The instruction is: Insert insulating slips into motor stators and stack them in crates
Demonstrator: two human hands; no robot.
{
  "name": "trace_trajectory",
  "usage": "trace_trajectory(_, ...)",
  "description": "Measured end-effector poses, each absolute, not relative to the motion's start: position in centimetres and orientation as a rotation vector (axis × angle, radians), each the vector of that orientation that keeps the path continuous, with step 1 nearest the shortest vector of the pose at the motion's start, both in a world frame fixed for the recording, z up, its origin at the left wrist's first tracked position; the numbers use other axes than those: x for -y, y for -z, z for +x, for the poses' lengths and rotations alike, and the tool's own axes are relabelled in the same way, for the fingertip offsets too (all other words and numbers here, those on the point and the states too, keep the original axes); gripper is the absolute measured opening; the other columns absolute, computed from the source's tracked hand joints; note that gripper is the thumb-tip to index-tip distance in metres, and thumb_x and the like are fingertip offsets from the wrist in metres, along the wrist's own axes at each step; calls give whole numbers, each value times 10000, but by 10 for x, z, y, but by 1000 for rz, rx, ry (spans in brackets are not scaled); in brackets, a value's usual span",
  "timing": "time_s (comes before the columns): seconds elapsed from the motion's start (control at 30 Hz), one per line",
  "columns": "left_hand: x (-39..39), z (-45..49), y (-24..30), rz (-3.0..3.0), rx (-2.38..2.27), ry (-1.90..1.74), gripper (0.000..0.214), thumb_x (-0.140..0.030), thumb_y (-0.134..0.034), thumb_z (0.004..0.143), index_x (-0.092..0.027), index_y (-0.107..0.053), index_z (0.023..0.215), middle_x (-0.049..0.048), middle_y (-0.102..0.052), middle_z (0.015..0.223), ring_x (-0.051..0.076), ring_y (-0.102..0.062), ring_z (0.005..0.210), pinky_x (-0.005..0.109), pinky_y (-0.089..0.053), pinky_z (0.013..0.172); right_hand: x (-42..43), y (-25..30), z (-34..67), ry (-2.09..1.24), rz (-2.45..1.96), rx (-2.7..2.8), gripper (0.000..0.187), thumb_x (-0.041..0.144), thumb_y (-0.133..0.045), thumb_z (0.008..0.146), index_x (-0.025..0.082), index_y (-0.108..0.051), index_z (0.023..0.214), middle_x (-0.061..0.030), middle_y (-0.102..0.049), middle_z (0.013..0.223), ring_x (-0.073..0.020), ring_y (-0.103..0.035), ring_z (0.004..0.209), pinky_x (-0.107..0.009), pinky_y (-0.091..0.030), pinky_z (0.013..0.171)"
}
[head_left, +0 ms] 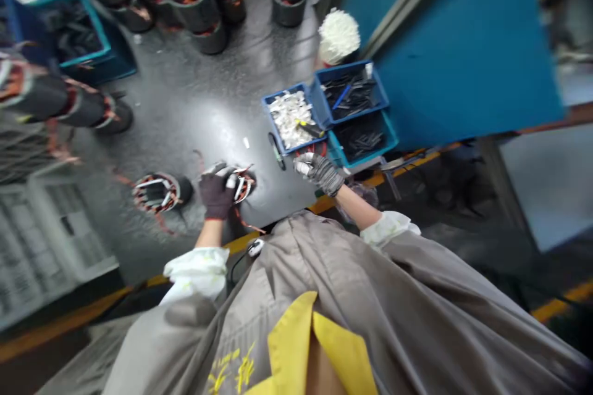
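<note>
My left hand [217,192], in a dark glove, is closed on a small motor stator [244,184] with copper windings and white inserts, lying near the front edge of the dark workbench [199,105]. My right hand [320,171], in a grey knit glove, hovers to the right of it with fingers curled round something small and white that I cannot name. A second stator [160,191] lies on the bench to the left of my left hand.
Blue bins stand to the right: one with white pieces [291,116], two with dark sticks [352,91]. A bundle of white ties [339,34] stands behind them. Several stators [199,6] are stacked at the back, more at left [60,102]. A blue panel [463,43] rises at right.
</note>
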State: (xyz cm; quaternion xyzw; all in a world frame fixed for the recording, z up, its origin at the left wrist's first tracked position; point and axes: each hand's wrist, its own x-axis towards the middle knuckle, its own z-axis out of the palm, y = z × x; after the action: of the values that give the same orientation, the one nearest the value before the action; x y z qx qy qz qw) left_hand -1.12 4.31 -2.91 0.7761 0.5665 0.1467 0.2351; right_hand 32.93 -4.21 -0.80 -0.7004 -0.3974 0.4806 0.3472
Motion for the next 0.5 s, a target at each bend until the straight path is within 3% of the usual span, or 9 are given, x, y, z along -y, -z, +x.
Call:
trace_trajectory(0.17,-40,-18,46,2084,-1633,-454,342,-385,-651,1024,-231,-828,1272,140,-806,1496,348,-669,1478,552,-495,1297,12,19,244,-1442,-1773,754,331,472,-965,882,236,-753,789,-51,-806,854,-238,-760,808,-362,-688,737)
trace_trajectory(0.37,-40,-23,56,2101,-1555,-523,335,-406,-662,1037,-239,-828,1274,134,-810,1488,351,-686,1457,561,-494,1301,-12,32,220,-1431,-1772,712,124,243,-884,913,222,-774,861,-51,-829,907,-209,-781,861,-307,-693,781)
trace_trajectory(0.5,-41,-23,60,2103,-1541,-554,337,-412,-656,1047,-236,-826,1279,134,-818,1471,349,-691,1449,562,-502,1293,-16,41,223,-1474,-1714,726,43,216,-833,932,207,-791,934,-29,-794,857,-168,-720,739,-269,-650,672)
